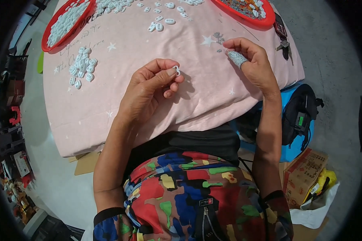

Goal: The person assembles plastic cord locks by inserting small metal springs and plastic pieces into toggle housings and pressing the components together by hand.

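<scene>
Between the thumb and fingers of my left hand (151, 82) is a small white oval plastic piece with holes (177, 70), held above the pink cloth. My right hand (251, 62) is to the right, its thumb wrapped in a silvery covering (237, 59). Its thumb and index fingertips come close together; whatever they hold, if anything, is too small to make out. Just beside those fingertips lie a few tiny grey metal parts (218, 36). A heap of similar white oval pieces (82, 66) rests on the cloth to the left of my left hand.
A pink cloth (84, 116) with stars covers the table. A red basin of white pieces (45, 45) stands far left, another red basin with metal parts (265, 22) far right. Keys (284, 45) lie at the right edge. Loose white pieces (159, 27) lie farther back.
</scene>
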`<state>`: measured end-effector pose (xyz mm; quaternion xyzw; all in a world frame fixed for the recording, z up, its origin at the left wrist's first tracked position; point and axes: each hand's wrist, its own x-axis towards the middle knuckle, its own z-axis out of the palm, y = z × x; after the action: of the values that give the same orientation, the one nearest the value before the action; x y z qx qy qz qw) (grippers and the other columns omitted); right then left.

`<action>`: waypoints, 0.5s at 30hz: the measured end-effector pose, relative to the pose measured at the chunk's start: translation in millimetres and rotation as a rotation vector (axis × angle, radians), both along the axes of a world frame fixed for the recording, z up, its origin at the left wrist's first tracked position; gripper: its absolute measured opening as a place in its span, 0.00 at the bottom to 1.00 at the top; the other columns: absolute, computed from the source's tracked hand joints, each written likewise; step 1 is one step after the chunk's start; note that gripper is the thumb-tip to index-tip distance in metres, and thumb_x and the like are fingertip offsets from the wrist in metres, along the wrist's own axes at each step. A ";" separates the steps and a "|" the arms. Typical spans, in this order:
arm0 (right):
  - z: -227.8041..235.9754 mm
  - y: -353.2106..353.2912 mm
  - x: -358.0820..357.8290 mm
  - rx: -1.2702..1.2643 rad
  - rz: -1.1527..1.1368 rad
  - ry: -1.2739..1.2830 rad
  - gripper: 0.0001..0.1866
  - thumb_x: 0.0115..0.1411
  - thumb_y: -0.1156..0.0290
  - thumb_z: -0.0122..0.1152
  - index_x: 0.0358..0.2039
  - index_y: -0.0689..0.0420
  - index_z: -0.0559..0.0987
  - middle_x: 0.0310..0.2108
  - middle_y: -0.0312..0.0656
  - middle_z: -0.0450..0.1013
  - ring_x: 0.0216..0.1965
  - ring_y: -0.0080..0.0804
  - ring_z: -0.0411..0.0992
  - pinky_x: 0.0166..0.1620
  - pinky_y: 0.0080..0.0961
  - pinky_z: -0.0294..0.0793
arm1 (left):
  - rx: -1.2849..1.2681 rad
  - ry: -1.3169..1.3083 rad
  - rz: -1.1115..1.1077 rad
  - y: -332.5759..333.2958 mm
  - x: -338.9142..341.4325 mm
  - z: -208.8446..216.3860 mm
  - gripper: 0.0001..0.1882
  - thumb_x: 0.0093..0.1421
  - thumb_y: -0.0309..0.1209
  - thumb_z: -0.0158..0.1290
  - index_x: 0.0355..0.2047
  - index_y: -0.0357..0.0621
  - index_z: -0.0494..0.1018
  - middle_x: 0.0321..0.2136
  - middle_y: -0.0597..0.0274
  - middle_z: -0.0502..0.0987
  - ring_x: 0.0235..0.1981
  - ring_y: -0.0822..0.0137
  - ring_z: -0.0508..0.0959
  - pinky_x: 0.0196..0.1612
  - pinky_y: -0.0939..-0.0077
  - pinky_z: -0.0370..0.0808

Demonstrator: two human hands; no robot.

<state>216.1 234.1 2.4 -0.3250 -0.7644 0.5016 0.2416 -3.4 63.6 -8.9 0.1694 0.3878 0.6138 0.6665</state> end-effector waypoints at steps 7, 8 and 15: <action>-0.6 -1.5 2.4 0.076 0.009 -0.084 0.14 0.53 0.87 0.47 0.38 0.64 0.77 0.32 0.34 0.74 0.36 0.20 0.71 0.42 0.15 0.69 | 0.018 0.045 -0.005 0.4 3.1 -0.6 0.07 0.63 0.25 0.53 0.41 0.37 0.72 0.29 0.60 0.78 0.25 0.77 0.74 0.28 0.87 0.69; 2.9 -3.1 1.3 0.204 0.003 -0.217 0.10 0.53 0.84 0.50 0.35 0.64 0.76 0.29 0.35 0.73 0.32 0.21 0.70 0.39 0.18 0.69 | 0.017 0.051 -0.006 0.4 3.5 -0.5 0.07 0.63 0.26 0.53 0.41 0.37 0.72 0.29 0.60 0.78 0.26 0.78 0.74 0.28 0.87 0.69; 17.0 2.0 -1.6 0.735 0.020 -0.596 0.08 0.46 0.75 0.56 0.28 0.63 0.72 0.19 0.42 0.67 0.21 0.33 0.66 0.30 0.28 0.66 | 0.028 0.068 -0.012 -0.4 3.4 -0.4 0.07 0.63 0.25 0.53 0.41 0.37 0.72 0.30 0.61 0.78 0.26 0.78 0.74 0.28 0.87 0.69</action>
<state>214.5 236.1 19.4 -0.3406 -0.9304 0.0848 0.1058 0.0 63.3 -9.3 0.2017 0.4005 0.6092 0.6541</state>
